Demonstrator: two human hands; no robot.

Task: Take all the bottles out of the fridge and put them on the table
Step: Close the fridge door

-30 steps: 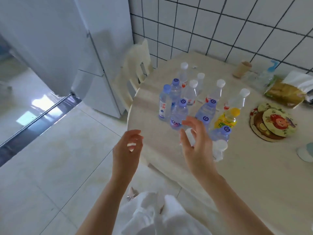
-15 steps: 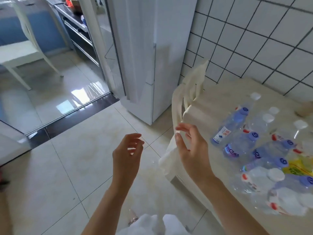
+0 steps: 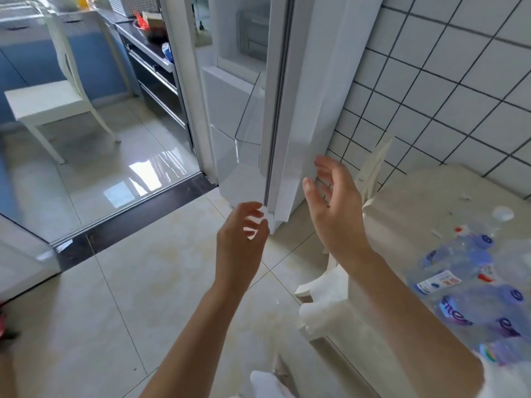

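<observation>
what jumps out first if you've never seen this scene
Two bare arms reach up the middle, the left hand and right hand both empty, fingers loosely curled. Just beyond them stands the white fridge with its door open. Blurred bottles crowd the table at right.

**Clearance Around the Fridge**

The fridge door [image 3: 290, 104] stands open edge-on directly ahead of both hands, splitting the approach. Left of the door edge, the fridge [image 3: 227, 110] interior is open to reach. Open floor [image 3: 143, 282] lies below the hands. At right, a white chair [image 3: 370, 173] and the table [image 3: 408, 202], crowded with bottles [image 3: 459, 268], block passage.
</observation>
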